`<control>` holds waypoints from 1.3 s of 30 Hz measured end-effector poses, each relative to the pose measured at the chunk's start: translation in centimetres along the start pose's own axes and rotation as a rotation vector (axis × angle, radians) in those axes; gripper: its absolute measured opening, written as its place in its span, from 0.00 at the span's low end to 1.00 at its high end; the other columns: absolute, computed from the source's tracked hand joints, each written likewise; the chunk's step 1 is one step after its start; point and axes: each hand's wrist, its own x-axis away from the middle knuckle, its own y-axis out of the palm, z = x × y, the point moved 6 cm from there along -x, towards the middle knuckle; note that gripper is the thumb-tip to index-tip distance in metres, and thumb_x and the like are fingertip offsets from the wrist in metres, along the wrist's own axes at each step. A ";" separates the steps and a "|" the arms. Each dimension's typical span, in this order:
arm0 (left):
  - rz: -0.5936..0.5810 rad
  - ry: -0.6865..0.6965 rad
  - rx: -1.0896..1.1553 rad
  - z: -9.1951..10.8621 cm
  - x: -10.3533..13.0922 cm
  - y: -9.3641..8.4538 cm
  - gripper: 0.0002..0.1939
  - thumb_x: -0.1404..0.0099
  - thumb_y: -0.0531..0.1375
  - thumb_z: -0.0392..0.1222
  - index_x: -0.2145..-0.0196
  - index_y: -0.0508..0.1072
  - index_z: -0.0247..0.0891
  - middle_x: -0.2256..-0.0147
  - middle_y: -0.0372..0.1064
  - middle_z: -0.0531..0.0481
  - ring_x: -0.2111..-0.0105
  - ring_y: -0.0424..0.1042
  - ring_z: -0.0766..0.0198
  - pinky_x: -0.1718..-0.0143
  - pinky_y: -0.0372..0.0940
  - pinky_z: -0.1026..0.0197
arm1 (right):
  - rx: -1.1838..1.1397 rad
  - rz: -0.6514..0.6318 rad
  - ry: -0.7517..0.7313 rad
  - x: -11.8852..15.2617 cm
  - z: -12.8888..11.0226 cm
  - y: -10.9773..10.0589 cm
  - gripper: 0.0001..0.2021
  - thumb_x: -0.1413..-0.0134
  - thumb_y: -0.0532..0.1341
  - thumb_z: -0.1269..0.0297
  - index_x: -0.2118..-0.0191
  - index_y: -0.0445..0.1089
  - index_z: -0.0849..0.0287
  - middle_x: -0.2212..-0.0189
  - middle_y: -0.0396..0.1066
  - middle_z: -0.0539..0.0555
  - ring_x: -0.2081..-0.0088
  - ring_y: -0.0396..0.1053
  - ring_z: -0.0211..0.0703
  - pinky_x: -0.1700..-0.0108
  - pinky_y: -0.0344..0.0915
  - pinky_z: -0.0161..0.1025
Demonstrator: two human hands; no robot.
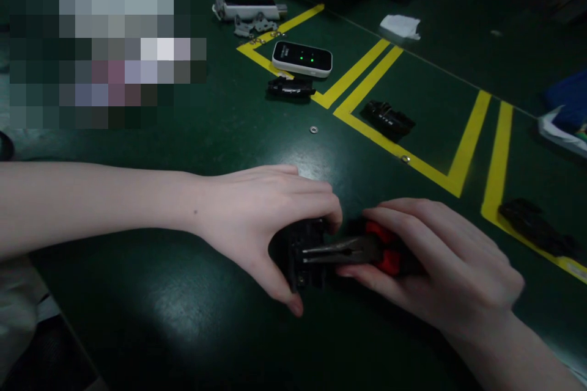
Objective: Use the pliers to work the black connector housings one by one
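My left hand (279, 208) is wrapped round a black plastic part (307, 235), thumb on its near side and fingers over its far side. Red-handled needle-nose pliers (353, 250) are gripped in my right hand (440, 250). Their jaws point left and lie over the black part; whether they pinch anything there I cannot tell. The underside of the part is hidden by my hand and shadow.
A small metal ring (313, 129) lies beyond my left hand. Farther back are a white device with green lights (302, 59), a glossy black piece (290, 87) and another black part (389, 118). Yellow tape (426, 173) marks the green table. One more dark part (534, 226) sits at right.
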 end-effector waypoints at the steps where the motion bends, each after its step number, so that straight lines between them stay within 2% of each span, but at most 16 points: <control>1: -0.001 0.003 -0.001 0.0 0.0 0.0 0.30 0.46 0.69 0.60 0.55 0.67 0.38 0.62 0.71 0.51 0.67 0.68 0.63 0.64 0.57 0.60 | 0.003 -0.001 -0.001 0.0 0.0 0.0 0.22 0.42 0.63 0.46 0.56 0.67 0.63 0.66 0.72 0.60 0.66 0.71 0.46 0.67 0.69 0.42; 9: -0.037 0.001 -0.031 -0.1 0.0 0.0 0.29 0.44 0.69 0.59 0.54 0.66 0.38 0.59 0.71 0.49 0.63 0.70 0.61 0.63 0.57 0.59 | 0.026 -0.009 -0.023 0.0 0.1 0.3 0.21 0.42 0.64 0.48 0.57 0.67 0.64 0.67 0.72 0.60 0.66 0.70 0.47 0.67 0.68 0.43; 27: -0.069 0.002 -0.027 -0.2 0.1 0.1 0.28 0.43 0.68 0.58 0.54 0.66 0.39 0.59 0.72 0.49 0.63 0.70 0.59 0.61 0.57 0.59 | 0.025 -0.040 -0.038 0.1 -0.1 0.3 0.20 0.43 0.66 0.52 0.57 0.68 0.66 0.67 0.72 0.60 0.65 0.70 0.46 0.63 0.67 0.42; 39: -0.049 0.002 -0.051 -0.2 0.1 0.0 0.32 0.44 0.69 0.60 0.50 0.67 0.37 0.56 0.70 0.47 0.62 0.70 0.60 0.61 0.57 0.60 | 0.049 -0.106 -0.020 -0.2 -0.2 0.6 0.17 0.40 0.63 0.51 0.63 0.66 0.63 0.71 0.68 0.55 0.68 0.66 0.42 0.67 0.61 0.40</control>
